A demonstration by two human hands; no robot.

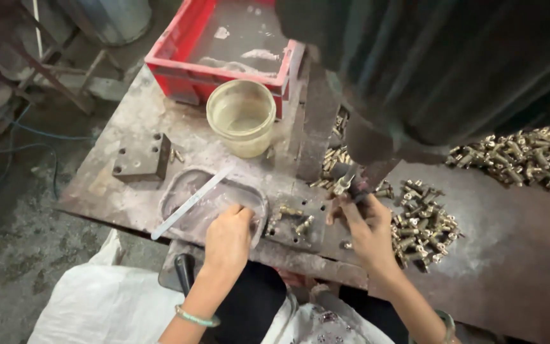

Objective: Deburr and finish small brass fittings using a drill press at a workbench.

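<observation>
My right hand pinches a small brass fitting and holds it up under the dark spindle of the machine. My left hand rests on the rim of a shallow grey metal tray, fingers curled, holding nothing that I can see. Between the hands, two brass fittings lie on a drilled steel plate. A heap of brass fittings sits just right of my right hand.
A second pile of brass fittings lies far right. A clear plastic cup stands before a red crate. A dark steel block sits at left. A flat metal strip lies across the tray. White sack below.
</observation>
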